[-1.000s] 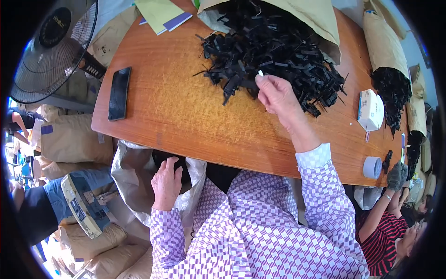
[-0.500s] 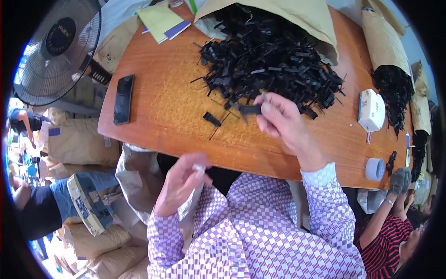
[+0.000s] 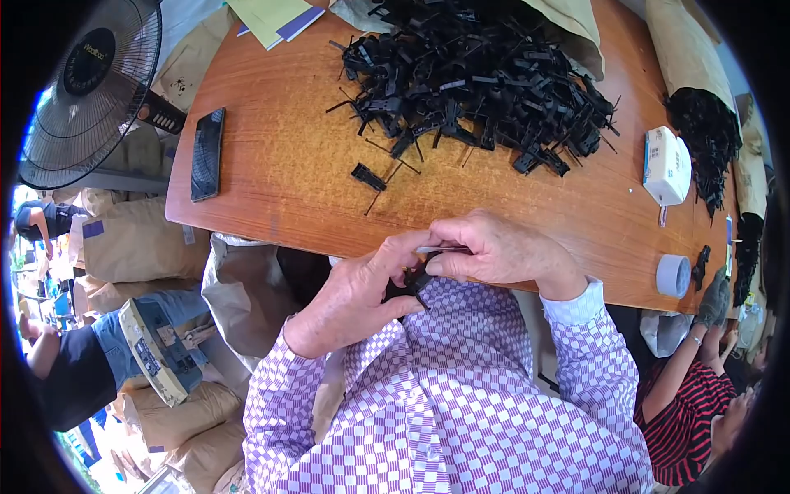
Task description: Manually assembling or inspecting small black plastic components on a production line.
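My two hands meet over my lap, just off the table's near edge. Between them is a small black plastic part (image 3: 411, 284). My left hand (image 3: 354, 292) grips it with thumb and fingers. My right hand (image 3: 490, 255) pinches a thin, flat greyish strip (image 3: 440, 249) against the part; whether it is a blade or another tool I cannot tell. Beyond my hands, a large heap of similar black plastic parts (image 3: 469, 82) spreads over the table. One loose black part (image 3: 369, 176) lies apart from the heap, beside thin black sticks.
On the wooden table (image 3: 271, 165) are a black phone (image 3: 207, 155), a white tissue pack (image 3: 666, 167) and a tape roll (image 3: 673, 276). Yellowish crumbs cover its middle. A fan (image 3: 90, 74) stands at left. A co-worker's gloved hand (image 3: 713, 298) is at the right edge.
My right hand has come back from the heap with a black part, and my left hand has moved right to meet it. Both hands now hold the part near the table edge.
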A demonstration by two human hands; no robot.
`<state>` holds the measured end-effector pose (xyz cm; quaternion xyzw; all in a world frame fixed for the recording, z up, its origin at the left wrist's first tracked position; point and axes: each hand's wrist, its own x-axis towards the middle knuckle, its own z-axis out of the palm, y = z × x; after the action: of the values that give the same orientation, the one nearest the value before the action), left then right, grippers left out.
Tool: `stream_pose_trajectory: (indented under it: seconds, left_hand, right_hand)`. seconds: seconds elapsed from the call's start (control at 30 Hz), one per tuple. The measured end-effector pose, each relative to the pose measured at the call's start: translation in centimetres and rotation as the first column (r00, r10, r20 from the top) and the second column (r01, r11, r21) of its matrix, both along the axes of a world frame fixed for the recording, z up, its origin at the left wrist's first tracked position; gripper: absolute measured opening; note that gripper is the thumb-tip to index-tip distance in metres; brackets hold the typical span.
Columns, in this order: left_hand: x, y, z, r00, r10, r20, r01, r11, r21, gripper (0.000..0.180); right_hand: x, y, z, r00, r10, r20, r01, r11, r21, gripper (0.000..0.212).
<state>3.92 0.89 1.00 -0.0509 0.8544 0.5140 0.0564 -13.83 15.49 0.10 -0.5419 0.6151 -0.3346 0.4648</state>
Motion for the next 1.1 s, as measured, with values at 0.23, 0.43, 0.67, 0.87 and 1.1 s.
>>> stream_pose_trajectory:
  seconds: [0.23,0.43,0.67,0.87,1.1]
  left_hand:
    - [0.3,1.8,-1.8,0.986,0.156,0.065,-0.167,0.963,0.211,0.074]
    - [0.3,2.3,-3.9,0.961,0.274,0.022,-0.251,0.841,0.479,0.064]
    - [0.4,2.0,-3.8,0.888,0.447,0.104,-0.418,0.696,0.583,0.038]
    - [0.5,2.0,-4.1,0.883,0.468,0.014,-0.436,0.810,0.392,0.028]
    - [0.5,1.9,-4.7,0.882,0.464,-0.074,-0.451,0.881,0.143,0.026]
  right_hand:
    - [1.1,-0.4,-1.6,0.948,-0.110,0.299,0.086,0.992,0.090,0.031]
    - [2.7,-0.5,-2.2,0.832,-0.317,0.456,0.305,0.947,0.103,0.026]
    - [5.0,0.4,-2.8,0.844,-0.469,0.260,0.500,0.864,-0.065,0.020]
    - [6.4,-0.2,-2.8,0.897,-0.429,0.108,0.440,0.889,-0.128,0.015]
    - [7.2,-0.8,-3.4,0.893,-0.449,-0.001,0.444,0.883,-0.152,0.011]
